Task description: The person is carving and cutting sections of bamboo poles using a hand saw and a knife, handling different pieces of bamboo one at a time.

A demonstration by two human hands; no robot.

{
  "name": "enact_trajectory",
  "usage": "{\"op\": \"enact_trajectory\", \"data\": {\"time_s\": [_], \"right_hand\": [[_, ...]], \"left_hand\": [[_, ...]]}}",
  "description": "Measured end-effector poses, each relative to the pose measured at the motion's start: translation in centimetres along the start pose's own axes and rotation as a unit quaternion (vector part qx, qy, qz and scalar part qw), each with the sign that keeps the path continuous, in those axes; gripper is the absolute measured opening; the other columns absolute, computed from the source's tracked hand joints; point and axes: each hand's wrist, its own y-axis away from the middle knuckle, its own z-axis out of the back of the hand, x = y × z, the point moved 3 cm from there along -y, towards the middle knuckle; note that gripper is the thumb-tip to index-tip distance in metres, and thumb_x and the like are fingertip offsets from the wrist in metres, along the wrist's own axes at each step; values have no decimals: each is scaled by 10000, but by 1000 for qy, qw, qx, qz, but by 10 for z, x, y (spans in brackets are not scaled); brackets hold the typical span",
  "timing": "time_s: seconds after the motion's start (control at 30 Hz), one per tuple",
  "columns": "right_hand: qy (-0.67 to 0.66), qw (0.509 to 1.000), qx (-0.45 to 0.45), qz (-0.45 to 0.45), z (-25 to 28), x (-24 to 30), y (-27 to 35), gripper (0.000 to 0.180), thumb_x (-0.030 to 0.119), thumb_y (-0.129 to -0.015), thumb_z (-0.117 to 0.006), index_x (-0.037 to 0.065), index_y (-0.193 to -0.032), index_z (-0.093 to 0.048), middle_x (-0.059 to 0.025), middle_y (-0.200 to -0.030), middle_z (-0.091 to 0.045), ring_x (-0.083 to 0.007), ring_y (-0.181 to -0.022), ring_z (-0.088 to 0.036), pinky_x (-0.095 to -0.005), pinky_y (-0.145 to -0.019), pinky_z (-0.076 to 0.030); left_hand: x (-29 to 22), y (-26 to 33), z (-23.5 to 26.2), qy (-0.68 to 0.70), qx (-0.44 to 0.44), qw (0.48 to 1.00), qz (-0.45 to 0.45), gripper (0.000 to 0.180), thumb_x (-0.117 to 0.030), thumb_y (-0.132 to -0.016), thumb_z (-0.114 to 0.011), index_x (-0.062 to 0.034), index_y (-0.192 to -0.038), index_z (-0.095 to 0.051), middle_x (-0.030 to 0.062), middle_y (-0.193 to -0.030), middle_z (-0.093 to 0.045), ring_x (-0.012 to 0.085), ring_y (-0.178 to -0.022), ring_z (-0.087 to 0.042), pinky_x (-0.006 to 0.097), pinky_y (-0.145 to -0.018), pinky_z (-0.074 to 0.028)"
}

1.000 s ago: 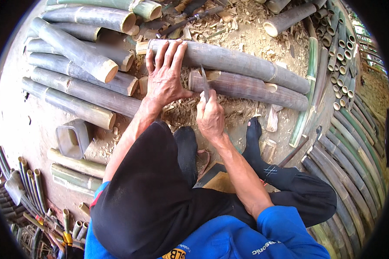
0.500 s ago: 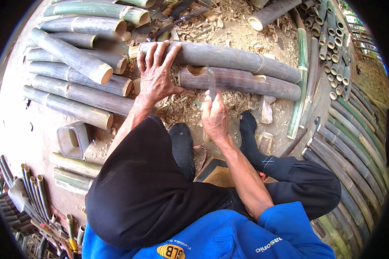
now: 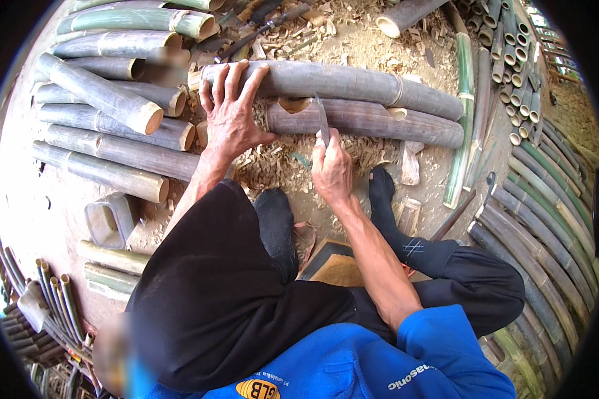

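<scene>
My left hand [image 3: 231,118] grips the left end of a grey bamboo pole [image 3: 343,81], its spread fingers curled over the top and its thumb pointing right. Just nearer to me lies a second, brownish bamboo pole [image 3: 366,121], side by side with the first. A rounded notch [image 3: 295,104] is cut into its far edge, and a smaller pale cut [image 3: 397,114] shows farther right. In my closed right hand [image 3: 333,169] is a knife [image 3: 323,118] with a narrow blade. That blade crosses over the brownish pole right beside the notch. My right fingers hide the handle.
Bamboo sections [image 3: 130,86] lie stacked at the left. Wood shavings [image 3: 279,163] cover the ground around the poles. A plastic tub [image 3: 88,223] stands left of my knee. More bamboo [image 3: 546,259] is stacked at the right, with a green pole [image 3: 464,126] nearer. My socked feet [image 3: 273,219] flank the work.
The knife tip has moved slightly away from me, up toward the grey pole, and the blade leans more. My left hand keeps its place. A blurred patch now shows at the lower left.
</scene>
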Motion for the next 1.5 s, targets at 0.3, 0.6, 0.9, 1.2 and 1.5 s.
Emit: {"op": "enact_trajectory", "data": {"time_s": [0.3, 0.6, 0.9, 1.2, 1.5], "right_hand": [[57, 998, 23, -31, 7, 13, -6, 165, 132, -1017, -529, -2, -1110, -557, -258, -655, -645, -484, -626, -667, -569, -565, -497], [-62, 983, 141, -103, 40, 8, -22, 276, 215, -1013, -502, -42, -1000, -601, -241, -744, -699, -375, -717, -736, -506, -711, -568], [241, 955, 164, 52, 292, 86, -64, 227, 240, -1075, -381, 79, -941, -468, 15, -751, -392, -148, -631, -424, -336, -575, -477], [299, 927, 192, -122, 416, -60, 5, 240, 222, -1046, -456, 6, -1055, -560, -81, -767, -539, -191, -634, -531, -390, -550, -507], [177, 958, 38, -222, 243, -240, 66, 595, 168, -964, -647, -45, -1466, -409, -335, -1151, -608, -476, -1117, -609, -562, -966, -497]], "left_hand": [[-4, 1, 5, -15, 9, 1000, 7, 1357, -360, -364, -990, -281, -1575, -383, 70, -1589, -356, 330, -1530, -248, 587, -1234, -116], [-14, 3, 13, -38, 7, 999, 4, 1393, -456, -358, -1005, -243, -1581, -372, 88, -1595, -359, 343, -1532, -260, 585, -1245, -127], [-33, -2, 24, -110, 55, 991, 48, 1378, -308, -403, -1019, -245, -1588, -318, 113, -1627, -320, 391, -1553, -240, 629, -1237, -203], [-54, -6, 28, -175, 59, 982, 40, 1093, -297, -631, -914, -261, -1574, -365, 85, -1584, -394, 367, -1515, -314, 598, -1228, -231], [-58, 22, -28, -211, 66, 969, -108, 737, -275, -898, -676, -186, -1576, -400, 129, -1580, -412, 366, -1475, -365, 583, -1226, -236]]}}
